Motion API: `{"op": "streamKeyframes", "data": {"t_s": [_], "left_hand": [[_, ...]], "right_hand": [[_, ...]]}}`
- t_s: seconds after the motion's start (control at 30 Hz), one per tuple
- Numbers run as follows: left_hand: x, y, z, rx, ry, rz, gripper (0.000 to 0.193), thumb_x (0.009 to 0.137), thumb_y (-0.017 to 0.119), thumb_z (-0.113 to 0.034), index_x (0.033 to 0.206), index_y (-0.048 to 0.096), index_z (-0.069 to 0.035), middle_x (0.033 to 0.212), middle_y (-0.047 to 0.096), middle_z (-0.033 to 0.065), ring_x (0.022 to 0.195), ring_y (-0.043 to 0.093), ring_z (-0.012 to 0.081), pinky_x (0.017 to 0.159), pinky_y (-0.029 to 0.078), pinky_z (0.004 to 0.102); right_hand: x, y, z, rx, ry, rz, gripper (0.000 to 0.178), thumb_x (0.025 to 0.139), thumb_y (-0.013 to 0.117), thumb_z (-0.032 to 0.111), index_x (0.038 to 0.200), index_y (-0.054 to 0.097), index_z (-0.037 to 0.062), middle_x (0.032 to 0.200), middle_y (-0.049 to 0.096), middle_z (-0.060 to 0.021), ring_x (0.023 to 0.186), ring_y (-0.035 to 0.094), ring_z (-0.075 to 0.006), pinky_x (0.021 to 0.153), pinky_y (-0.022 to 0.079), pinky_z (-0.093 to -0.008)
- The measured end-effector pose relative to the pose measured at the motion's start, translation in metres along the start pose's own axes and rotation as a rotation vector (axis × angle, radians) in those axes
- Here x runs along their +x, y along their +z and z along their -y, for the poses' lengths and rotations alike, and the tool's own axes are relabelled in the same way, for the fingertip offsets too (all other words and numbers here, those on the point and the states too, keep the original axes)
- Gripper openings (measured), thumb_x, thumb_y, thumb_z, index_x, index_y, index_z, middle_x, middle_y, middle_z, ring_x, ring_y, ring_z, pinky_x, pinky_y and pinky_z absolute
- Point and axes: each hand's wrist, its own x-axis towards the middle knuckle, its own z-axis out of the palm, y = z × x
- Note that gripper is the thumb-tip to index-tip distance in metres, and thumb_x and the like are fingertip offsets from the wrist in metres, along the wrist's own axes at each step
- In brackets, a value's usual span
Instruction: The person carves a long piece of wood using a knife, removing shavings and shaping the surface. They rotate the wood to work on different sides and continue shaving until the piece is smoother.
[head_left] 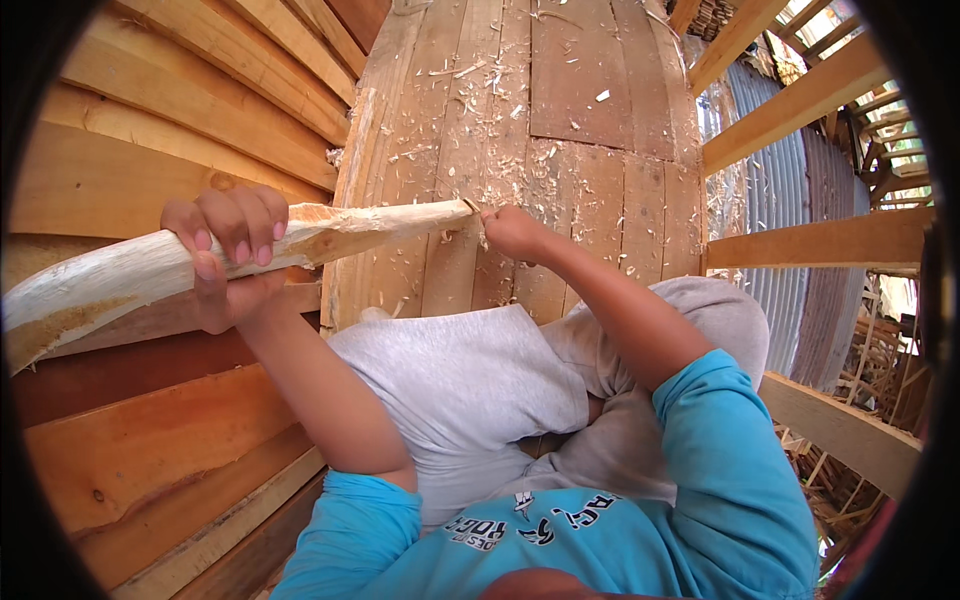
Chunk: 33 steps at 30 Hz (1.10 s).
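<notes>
Nearest: one turquoise shirt (600,545), short-sleeved, worn by a seated person.

Item, in work: one long pale wooden piece (370,228), barkless, thick at the left, narrowing to a tip at centre, with yellowish-brown cut faces; held aslant above the floor, far of the lap.

Left hand (228,250): wrapped around the thick part, fingers bent over it with nails showing, forearm running far and left from the bent elbow.

Right hand (515,235): curled into a fist just beside the tip, forearm slanting far and left from the elbow; whether anything is in it I cannot tell.

Beneath: grey trousers (465,365), legs folded; beyond them a plank floor (645,215) strewn with pale shavings (603,96).

Left: stout planks (190,85), ranged side by side.

Right: wooden rails (820,242), with corrugated sheeting (775,180) beyond.
</notes>
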Motion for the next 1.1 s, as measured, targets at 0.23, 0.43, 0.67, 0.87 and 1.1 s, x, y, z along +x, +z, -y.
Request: {"op": "streamKeyframes", "data": {"t_s": [0.23,0.43,0.67,0.87,1.1], "left_hand": [[-0.008,-0.005,-0.008,0.033,-0.013,-0.039,0.015,0.09,0.059,-0.019,0.093,0.045,-0.013,0.071,0.046,0.0005,0.059,0.047,0.0128,0.064,0.039,0.0327],[-0.007,-0.009,-0.008,0.058,0.002,-0.054,0.014,0.09,0.058,-0.019,0.095,0.046,-0.013,0.07,0.044,0.0005,0.059,0.046,0.0127,0.064,0.038,0.0328],[-0.007,-0.002,-0.007,0.1,-0.036,-0.19,0.012,0.091,0.058,-0.022,0.095,0.049,-0.016,0.071,0.043,-0.0017,0.06,0.042,0.0106,0.066,0.035,0.0311],[-0.003,0.002,-0.004,0.127,-0.03,-0.316,0.013,0.09,0.058,-0.022,0.094,0.048,-0.014,0.07,0.041,-0.0006,0.061,0.04,0.0114,0.067,0.034,0.0314],[-0.003,0.006,-0.004,0.198,-0.04,-0.398,0.014,0.09,0.057,-0.022,0.092,0.048,-0.012,0.071,0.039,-0.0005,0.064,0.038,0.0121,0.069,0.033,0.0325]], "right_hand": [[-0.031,-0.008,0.093,0.244,0.098,0.101,0.052,0.104,0.035,0.039,0.078,0.054,-0.0026,0.057,0.048,-0.0043,0.046,0.049,-0.0169,0.042,0.041,-0.037],[-0.023,-0.005,0.073,0.193,0.239,0.052,0.052,0.103,0.035,0.038,0.076,0.054,-0.0018,0.058,0.049,-0.0063,0.045,0.049,-0.0188,0.043,0.04,-0.0385],[-0.01,0.007,0.049,0.236,0.226,0.019,0.051,0.104,0.033,0.037,0.075,0.052,-0.0014,0.054,0.043,-0.0031,0.045,0.047,-0.0162,0.042,0.04,-0.0378],[-0.023,0.028,0.075,0.208,-0.221,-0.163,0.054,0.104,0.033,0.036,0.074,0.05,-0.0059,0.058,0.047,-0.0078,0.045,0.047,-0.018,0.049,0.041,-0.0401],[-0.014,0.027,0.063,0.21,0.062,-0.096,0.054,0.104,0.035,0.036,0.071,0.048,-0.005,0.057,0.048,-0.0124,0.053,0.053,-0.0222,0.056,0.043,-0.0439]]}}
